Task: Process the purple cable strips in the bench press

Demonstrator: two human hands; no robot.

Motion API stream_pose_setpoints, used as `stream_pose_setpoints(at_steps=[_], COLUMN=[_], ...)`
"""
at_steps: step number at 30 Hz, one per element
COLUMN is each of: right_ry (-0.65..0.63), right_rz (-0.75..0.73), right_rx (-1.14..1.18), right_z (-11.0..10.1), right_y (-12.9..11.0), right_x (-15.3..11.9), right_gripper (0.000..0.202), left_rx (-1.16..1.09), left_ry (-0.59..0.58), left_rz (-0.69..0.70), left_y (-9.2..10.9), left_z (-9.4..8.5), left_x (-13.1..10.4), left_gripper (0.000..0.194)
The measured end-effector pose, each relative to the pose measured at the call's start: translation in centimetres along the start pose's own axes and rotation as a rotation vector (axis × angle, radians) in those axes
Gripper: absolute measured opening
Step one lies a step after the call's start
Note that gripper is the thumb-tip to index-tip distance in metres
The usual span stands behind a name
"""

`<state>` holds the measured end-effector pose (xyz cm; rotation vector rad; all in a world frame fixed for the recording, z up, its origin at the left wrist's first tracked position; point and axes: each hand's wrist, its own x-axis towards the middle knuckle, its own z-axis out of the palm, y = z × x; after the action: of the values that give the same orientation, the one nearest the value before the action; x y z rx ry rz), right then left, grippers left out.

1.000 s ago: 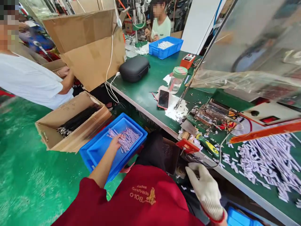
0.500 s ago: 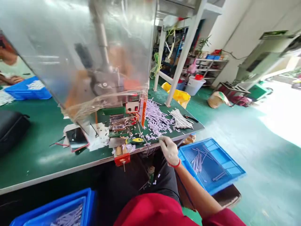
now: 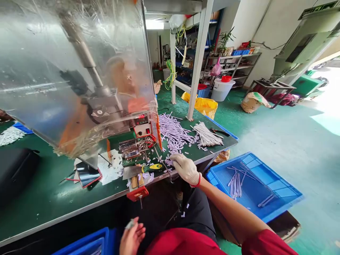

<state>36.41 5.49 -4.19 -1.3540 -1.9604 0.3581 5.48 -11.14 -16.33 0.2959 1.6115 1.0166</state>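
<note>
My right hand (image 3: 186, 170), in a white knit glove with a red cuff, is over the table's front edge. Its bent fingers point left at small pale purple cut pieces (image 3: 174, 146), fingertips close together; what they hold, if anything, is hidden. Beside it lies a scraper (image 3: 152, 167) with a yellow-green handle, its blade resting by a red clamp (image 3: 137, 193). My bare left hand (image 3: 132, 236) is low in the view, palm partly up and fingers loosely apart. Something pale covers one fingertip. A blue crate (image 3: 102, 233) is just left of it.
Behind the pieces lie a heap of long purple strips (image 3: 174, 127) and a bundle of white sticks (image 3: 207, 134). A machine behind a clear plastic shield (image 3: 127, 71) stands ahead. A phone (image 3: 87, 173) lies left. Another blue crate (image 3: 281, 209) with several strips stands right.
My left hand has come into view at the bottom. My right hand has shifted slightly left along the table edge. The camera view has turned a little.
</note>
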Motion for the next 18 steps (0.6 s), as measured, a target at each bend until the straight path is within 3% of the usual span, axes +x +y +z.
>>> stream_pose_setpoints(at_steps=[2, 5, 9, 11, 14, 16, 18], right_ry=[0.016, -0.041, -0.172, -0.187, -0.137, -0.082, 0.002], right_rz=[-0.017, -0.114, -0.309, -0.325, -0.195, -0.071, 0.042], right_rx=[-0.015, -0.109, -0.222, -0.228, -0.154, -0.087, -0.020], right_z=[0.2, 0.4, 0.7, 0.8, 0.9, 1.5, 2.8], right_y=[0.5, 2.5, 4.4, 4.2, 2.1, -0.5, -3.5], right_x=[2.1, 6.4, 9.2, 8.4, 4.8, 1.2, -2.8], right_gripper=[0.030, 0.032, 0.037, 0.040, 0.041, 0.037, 0.030], left_rx=[-0.098, -0.250, -0.360, -0.423, -0.469, -0.372, -0.234], left_ry=[-0.180, -0.444, -0.645, -0.763, -0.893, -0.877, -0.786], left_rz=[-0.253, -0.460, -0.529, -0.507, -0.432, -0.271, -0.072], left_y=[-1.0, -1.4, -0.4, 0.4, 1.4, 1.8, 2.1], left_z=[4.5, 9.5, 13.7, 15.5, 18.0, 18.6, 17.8], left_x=[0.4, 0.8, 0.9, 0.8, 0.7, 0.7, 0.7], left_gripper=[0.019, 0.016, 0.036, 0.041, 0.045, 0.048, 0.049])
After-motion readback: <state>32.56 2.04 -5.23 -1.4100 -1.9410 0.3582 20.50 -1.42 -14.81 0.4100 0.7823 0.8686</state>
